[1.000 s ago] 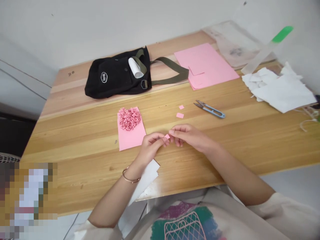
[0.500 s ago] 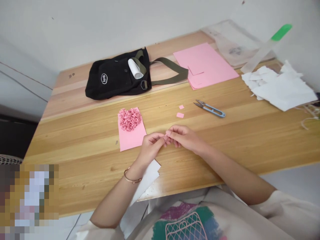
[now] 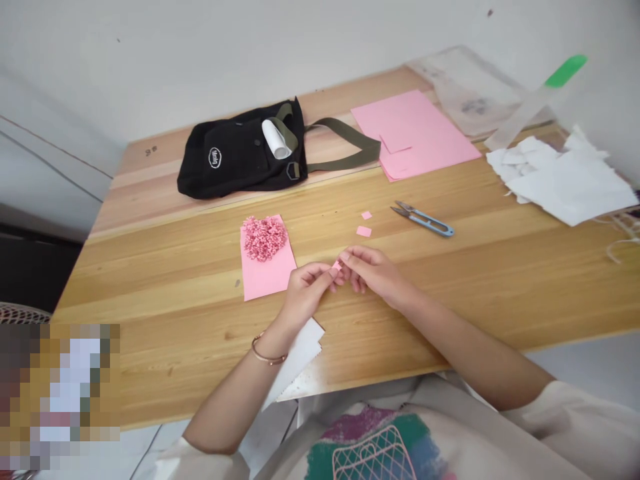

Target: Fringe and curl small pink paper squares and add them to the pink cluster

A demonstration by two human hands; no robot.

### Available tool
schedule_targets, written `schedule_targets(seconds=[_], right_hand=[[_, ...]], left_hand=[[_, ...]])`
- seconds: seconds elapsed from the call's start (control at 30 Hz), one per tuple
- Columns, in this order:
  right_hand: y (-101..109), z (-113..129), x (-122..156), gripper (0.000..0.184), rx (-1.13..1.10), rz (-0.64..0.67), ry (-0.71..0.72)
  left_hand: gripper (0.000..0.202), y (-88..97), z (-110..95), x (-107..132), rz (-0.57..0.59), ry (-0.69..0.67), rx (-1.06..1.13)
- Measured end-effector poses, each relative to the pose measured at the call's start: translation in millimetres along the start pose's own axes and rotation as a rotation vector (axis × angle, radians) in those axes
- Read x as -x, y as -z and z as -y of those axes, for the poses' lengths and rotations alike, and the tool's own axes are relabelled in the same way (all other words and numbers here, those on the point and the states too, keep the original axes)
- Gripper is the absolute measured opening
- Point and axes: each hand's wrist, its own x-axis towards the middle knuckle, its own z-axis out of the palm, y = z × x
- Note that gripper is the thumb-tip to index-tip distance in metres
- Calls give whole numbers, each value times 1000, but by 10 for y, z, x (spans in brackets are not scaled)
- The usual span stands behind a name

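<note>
My left hand (image 3: pixel 311 285) pinches a small folded piece of pink paper (image 3: pixel 337 266) between thumb and fingertips. Closed too, my right hand (image 3: pixel 371 270) has its thumb and forefinger at the paper's upper right edge. Both hands are held just above the wooden table. Left of them lies a pink paper sheet (image 3: pixel 267 280) bearing a bunch of tiny pink paper flowers (image 3: pixel 265 239). Beyond the hands are two small pink paper pieces (image 3: pixel 364 231), and to their right blue-handled thread snips (image 3: pixel 423 219) with blades apart.
At the back of the wooden table (image 3: pixel 165 280) lie a black bag (image 3: pixel 230 160) with a white roll (image 3: pixel 276 139) on it, and large pink sheets (image 3: pixel 425 130). White crumpled paper (image 3: pixel 570 180) is on the right. White sheets (image 3: pixel 300 353) lie under my left forearm.
My fingertips have parted slightly, so more of the small pink paper shows between them. The whole view has shifted a little; the things on the table stay in place.
</note>
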Motion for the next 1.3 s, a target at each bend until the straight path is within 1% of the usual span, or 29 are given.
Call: schedule_targets(seconds=[0.2, 0.73, 0.83, 1.0, 1.3], right_hand=[[-8, 35, 13, 14, -23, 36, 19], [-12, 56, 32, 21, -13, 32, -35], [-9, 41, 38, 25, 13, 49, -10], [-11, 15, 47, 34, 50, 137, 29], [-26, 23, 53, 34, 76, 192, 152]], left_hand=[[20, 9, 2, -3, 16, -12, -8], [20, 10, 4, 0, 15, 5, -16], [20, 10, -4, 9, 25, 11, -23], [19, 19, -15, 24, 37, 33, -19], [14, 48, 3, 0, 56, 79, 29]])
